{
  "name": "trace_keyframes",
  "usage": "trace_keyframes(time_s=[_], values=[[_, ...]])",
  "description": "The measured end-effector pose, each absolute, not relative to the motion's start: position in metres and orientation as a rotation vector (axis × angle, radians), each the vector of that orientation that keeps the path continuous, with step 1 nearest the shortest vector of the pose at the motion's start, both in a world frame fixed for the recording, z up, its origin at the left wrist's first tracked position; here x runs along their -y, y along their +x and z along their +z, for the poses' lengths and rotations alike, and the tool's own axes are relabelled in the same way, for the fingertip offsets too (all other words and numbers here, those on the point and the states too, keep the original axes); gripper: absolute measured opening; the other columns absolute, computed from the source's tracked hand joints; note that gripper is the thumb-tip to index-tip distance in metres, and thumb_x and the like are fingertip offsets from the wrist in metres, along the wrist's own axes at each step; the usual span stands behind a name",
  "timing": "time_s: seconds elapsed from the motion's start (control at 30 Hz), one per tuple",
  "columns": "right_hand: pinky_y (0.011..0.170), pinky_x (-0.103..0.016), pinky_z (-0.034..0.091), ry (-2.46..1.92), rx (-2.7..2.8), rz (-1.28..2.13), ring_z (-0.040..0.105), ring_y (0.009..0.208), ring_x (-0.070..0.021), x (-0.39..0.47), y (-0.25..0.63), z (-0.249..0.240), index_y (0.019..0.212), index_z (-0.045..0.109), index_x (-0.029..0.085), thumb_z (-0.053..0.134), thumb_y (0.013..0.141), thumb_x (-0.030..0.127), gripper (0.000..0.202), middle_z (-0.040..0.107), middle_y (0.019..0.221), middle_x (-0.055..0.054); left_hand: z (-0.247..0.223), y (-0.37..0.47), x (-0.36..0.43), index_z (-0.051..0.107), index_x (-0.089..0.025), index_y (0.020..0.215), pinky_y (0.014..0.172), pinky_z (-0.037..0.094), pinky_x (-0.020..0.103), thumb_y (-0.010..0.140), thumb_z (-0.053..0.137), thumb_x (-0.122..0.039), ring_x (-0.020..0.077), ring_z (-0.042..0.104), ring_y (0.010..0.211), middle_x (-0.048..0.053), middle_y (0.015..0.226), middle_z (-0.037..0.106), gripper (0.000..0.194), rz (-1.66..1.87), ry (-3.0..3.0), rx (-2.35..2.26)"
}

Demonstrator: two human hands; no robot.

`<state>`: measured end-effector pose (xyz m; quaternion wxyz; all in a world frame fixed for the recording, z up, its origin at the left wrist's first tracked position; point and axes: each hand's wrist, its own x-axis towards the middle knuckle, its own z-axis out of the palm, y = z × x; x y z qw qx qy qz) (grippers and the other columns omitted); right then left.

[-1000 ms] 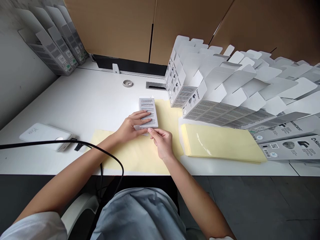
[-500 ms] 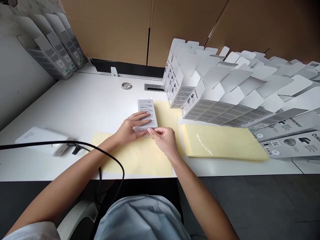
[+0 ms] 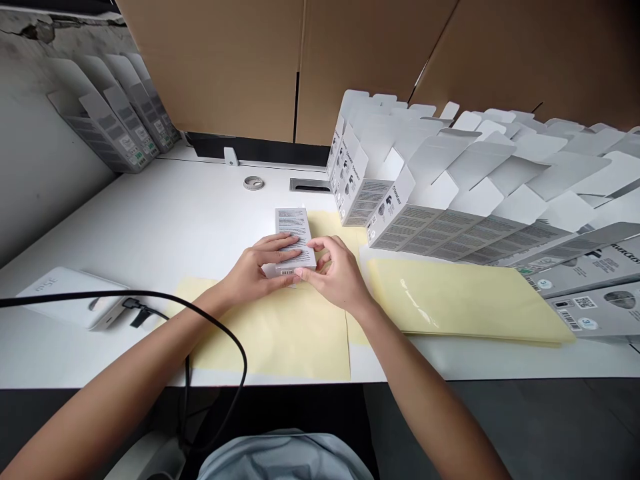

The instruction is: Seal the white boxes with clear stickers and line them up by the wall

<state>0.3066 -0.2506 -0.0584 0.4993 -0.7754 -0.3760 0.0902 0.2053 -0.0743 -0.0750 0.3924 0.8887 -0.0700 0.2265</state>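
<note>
A small white carton point(image 3: 293, 227) with dense printed text and a barcode at its near end lies on yellow sheets point(image 3: 280, 327). My left hand point(image 3: 255, 263) holds it from the left, fingers laid over its top face and thumb along the near end. At the right side, my right hand point(image 3: 337, 273) grips the near corner, with the thumb at the end face and the index finger against the long edge. The fingertips of the other right-hand fingers are curled and partly hidden.
Rows of open white cartons point(image 3: 415, 220) stand at the right. A stack of yellow sheets point(image 3: 470, 300) lies before them. A tape roll point(image 3: 253, 183) sits behind the carton. At left, a black cable point(image 3: 165, 293) arches over a white power bank point(image 3: 70, 293).
My right hand has shifted from the carton's near end toward its right corner, its index finger now against the right side. My left hand stays on the carton. The view has tilted up slightly.
</note>
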Motion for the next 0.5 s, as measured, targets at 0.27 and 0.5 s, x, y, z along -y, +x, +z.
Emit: trace_keyframes(time_s=[0.27,0.5], values=[[0.062,-0.030,0.051,-1.771,0.838,0.200,0.056,0.072,-0.0146,0.243,0.305,-0.074,0.105,0.060,0.021,0.082,0.066,0.037,0.047,0.056,0.107,-0.006,-0.075,0.204,0.071,0.067,-0.027,0.128,0.114,0.041,0.057,0.080,0.076,-0.048,0.0358,0.046,0.138,0.010,0.142,0.057,0.053,0.544,2.298,0.215],[0.075,-0.034,0.054,-1.600,0.727,0.425,0.057,0.082,-0.0162,0.245,0.309,-0.077,0.108,0.061,0.023,0.070,0.076,0.034,0.035,0.052,0.110,-0.005,-0.080,0.206,0.071,0.065,-0.028,0.130,0.114,0.041,0.054,0.089,0.068,-0.039,0.0320,0.045,0.140,0.009,0.143,0.057,0.042,0.595,2.310,0.264]])
